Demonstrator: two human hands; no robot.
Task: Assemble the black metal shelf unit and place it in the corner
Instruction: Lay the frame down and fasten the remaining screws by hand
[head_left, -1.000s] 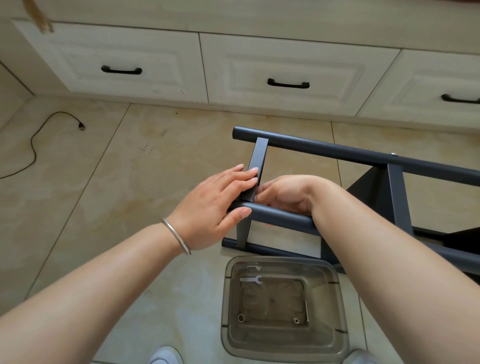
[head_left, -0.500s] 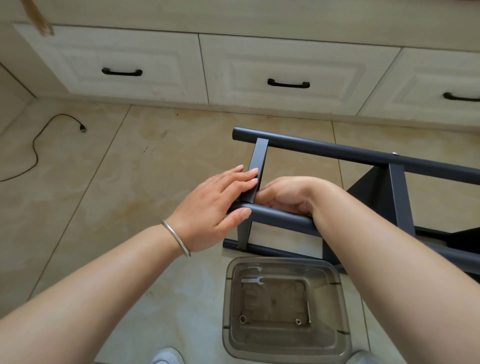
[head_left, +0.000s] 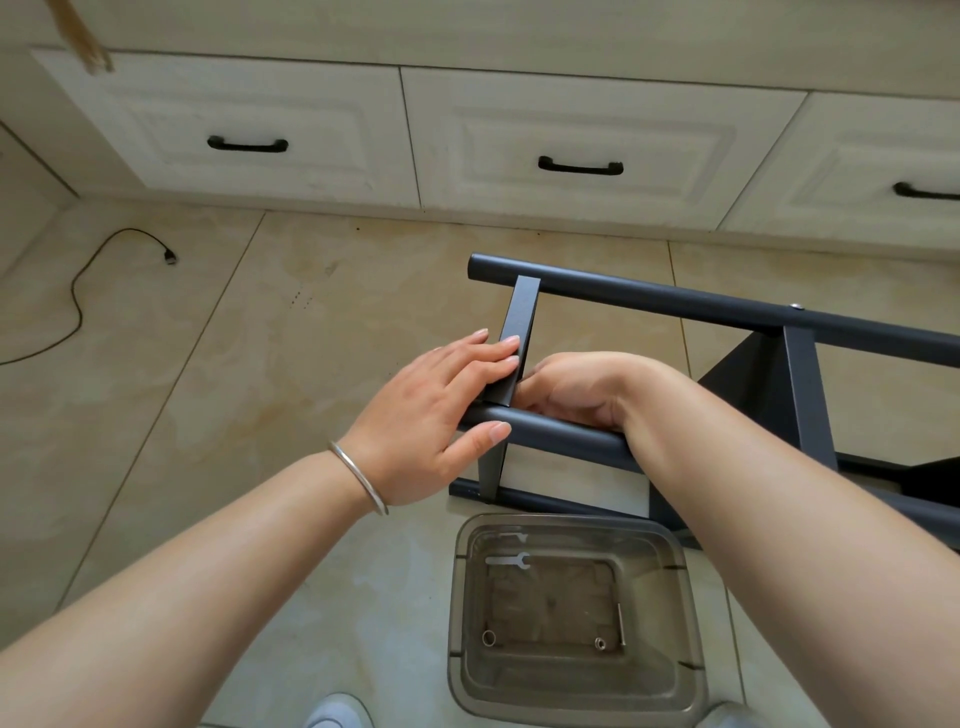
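The left hand (head_left: 436, 410) lies with straight fingers pressed flat against the flat crossbar (head_left: 521, 332) of the black shelf frame (head_left: 727, 312), its thumb stretched along the near round tube (head_left: 561, 434) just below; it presses and steadies rather than grips. The right hand (head_left: 576, 387) reaches in from the other side of that crossbar, fingers curled down behind the near tube at the joint, but what they pinch, if anything, is hidden and cannot be told. Compared with half a second and a second ago, both hands hold nearly the same pose at the same joint, and the frame has not shifted on the floor. The frame lies on its side on the beige tiled floor (head_left: 260, 364), its open end directly under the hands, its long tubes running off to the right past a second upright bar (head_left: 805, 395), in front of the pale drawer fronts (head_left: 571, 140) with black handles. Just nearer the person than the frame stands a clear plastic tub (head_left: 467, 597), holding a small flat wrench (head_left: 506, 560), a long bolt (head_left: 621, 623) and two small rings (head_left: 489, 637). A black cable (head_left: 78, 291) trails across the floor at left.
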